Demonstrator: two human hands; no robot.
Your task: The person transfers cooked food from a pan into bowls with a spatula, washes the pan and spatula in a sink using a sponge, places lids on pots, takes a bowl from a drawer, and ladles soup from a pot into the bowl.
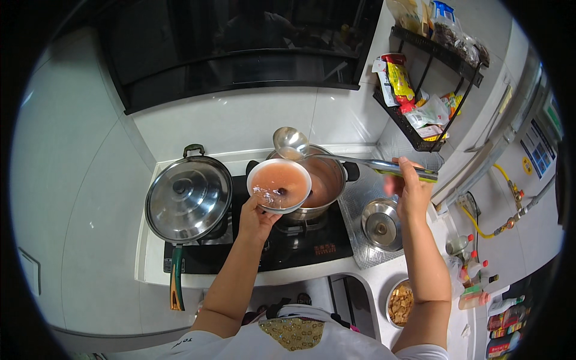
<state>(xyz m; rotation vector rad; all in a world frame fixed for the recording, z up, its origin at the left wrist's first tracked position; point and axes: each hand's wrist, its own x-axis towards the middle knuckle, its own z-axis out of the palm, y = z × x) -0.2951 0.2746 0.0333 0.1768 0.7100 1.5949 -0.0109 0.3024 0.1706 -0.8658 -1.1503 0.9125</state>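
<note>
My left hand [259, 221] is closed on the near rim and side of a white bowl [287, 210], which is filled with pinkish soup [273, 178] with a dark bit in it. The bowl is held over the near left part of a steel pot [313, 213], and more pinkish soup shows inside the pot. In my right hand [414, 189] is the handle of a steel ladle [291, 143]. The ladle's head is raised just beyond the bowl's far rim, above the pot's far left edge, with a little liquid in it.
A lidded wok [189, 201] with a green and wooden handle covers the left burner of the black stove [321, 247]. A steel lid [382, 230] lies on foil right of the pot. A bowl of brown chunks [400, 304], several bottles [474, 267] and a black rack [414, 129] stand at right.
</note>
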